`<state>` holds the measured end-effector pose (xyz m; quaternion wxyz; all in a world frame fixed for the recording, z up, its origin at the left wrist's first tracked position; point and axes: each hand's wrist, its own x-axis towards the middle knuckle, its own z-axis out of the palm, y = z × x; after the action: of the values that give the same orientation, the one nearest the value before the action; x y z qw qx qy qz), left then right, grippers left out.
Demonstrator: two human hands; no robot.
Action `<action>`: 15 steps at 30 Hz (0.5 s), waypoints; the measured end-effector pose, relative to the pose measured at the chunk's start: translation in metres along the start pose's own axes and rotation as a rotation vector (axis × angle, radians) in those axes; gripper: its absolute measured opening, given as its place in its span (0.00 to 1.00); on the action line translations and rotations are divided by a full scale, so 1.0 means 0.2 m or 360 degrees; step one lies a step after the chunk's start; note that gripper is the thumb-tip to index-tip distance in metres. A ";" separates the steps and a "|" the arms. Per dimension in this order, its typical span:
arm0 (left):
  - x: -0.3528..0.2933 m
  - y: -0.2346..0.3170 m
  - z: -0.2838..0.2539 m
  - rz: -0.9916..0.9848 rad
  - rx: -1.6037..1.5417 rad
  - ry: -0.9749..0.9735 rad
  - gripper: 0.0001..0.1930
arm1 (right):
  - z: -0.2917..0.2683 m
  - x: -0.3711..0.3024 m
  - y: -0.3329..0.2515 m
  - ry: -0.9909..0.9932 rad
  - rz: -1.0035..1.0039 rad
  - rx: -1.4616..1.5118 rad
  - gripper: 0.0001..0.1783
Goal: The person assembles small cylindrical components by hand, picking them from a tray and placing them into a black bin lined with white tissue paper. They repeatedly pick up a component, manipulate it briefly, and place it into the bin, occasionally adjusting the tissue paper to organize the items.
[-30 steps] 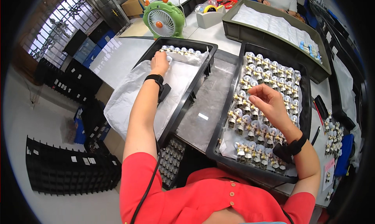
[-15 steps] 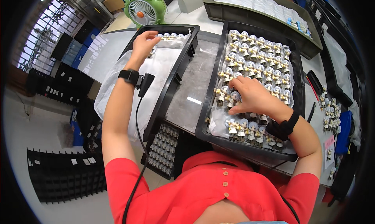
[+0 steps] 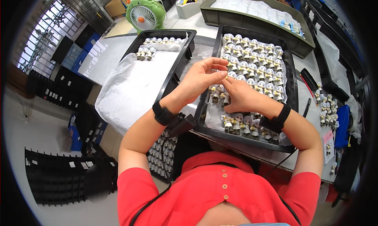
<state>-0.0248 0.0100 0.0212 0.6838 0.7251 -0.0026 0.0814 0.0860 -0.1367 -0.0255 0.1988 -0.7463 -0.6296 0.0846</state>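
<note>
My left hand (image 3: 202, 78) is over the left part of the right-hand black tray (image 3: 201, 115), thumb and forefinger curved with a gap between them. Its fingertips nearly meet those of my right hand (image 3: 243, 96). The right hand is bent low over the rows, fingers curled; a small yellowish bit shows at its fingertips, and the rest of what it holds is hidden. Rows of small figurines (image 3: 261, 71) with pale hair and white-and-yellow clothes lie on white padding around it. A shorter group of similar figurines (image 3: 145, 53) lies in the left-hand black tray (image 3: 185, 48), on white sheeting (image 3: 147, 76).
A green fan (image 3: 145, 14) stands at the back left. Behind the right-hand tray is an olive bin (image 3: 252, 19) with white padding. More figurines (image 3: 327, 111) stand at the right, near a blue container (image 3: 343, 125). Another tray of figurines (image 3: 161, 157) sits below the table.
My left hand has come away from the left-hand tray and swung right to meet my right hand. Figurines it had covered there now show. My right hand has shifted slightly left.
</note>
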 end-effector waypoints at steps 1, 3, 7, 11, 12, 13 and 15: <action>0.00 -0.01 0.00 0.0006 -0.0033 0.0029 0.20 | -0.04 -0.01 -0.03 -0.0043 0.0085 0.0040 0.43; 0.02 -0.05 0.00 0.0001 -0.0125 0.0119 0.20 | -0.10 -0.04 -0.04 0.0038 0.0056 0.0192 0.44; 0.01 -0.09 -0.01 -0.0087 -0.0261 0.0262 0.22 | -0.24 -0.05 -0.05 0.0176 -0.0009 0.0438 0.48; -0.03 -0.06 0.03 -0.0098 -0.0370 0.0182 0.20 | -0.39 -0.03 -0.12 0.0547 -0.0184 0.0429 0.47; -0.04 -0.06 0.04 -0.0125 -0.0471 0.0079 0.20 | -0.41 -0.02 -0.09 0.0660 -0.0213 0.0397 0.47; -0.04 -0.06 0.07 -0.0170 -0.0491 -0.0009 0.20 | -0.44 -0.01 -0.09 0.0722 -0.0156 0.0476 0.47; -0.05 -0.06 0.15 -0.0271 -0.0406 -0.0117 0.22 | -0.46 0.03 -0.08 0.0828 -0.0067 0.0674 0.47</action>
<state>-0.0303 -0.0193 0.0069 0.7743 0.6324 0.0235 -0.0044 0.1067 -0.1471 0.0647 0.5052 -0.6718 -0.5414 0.0162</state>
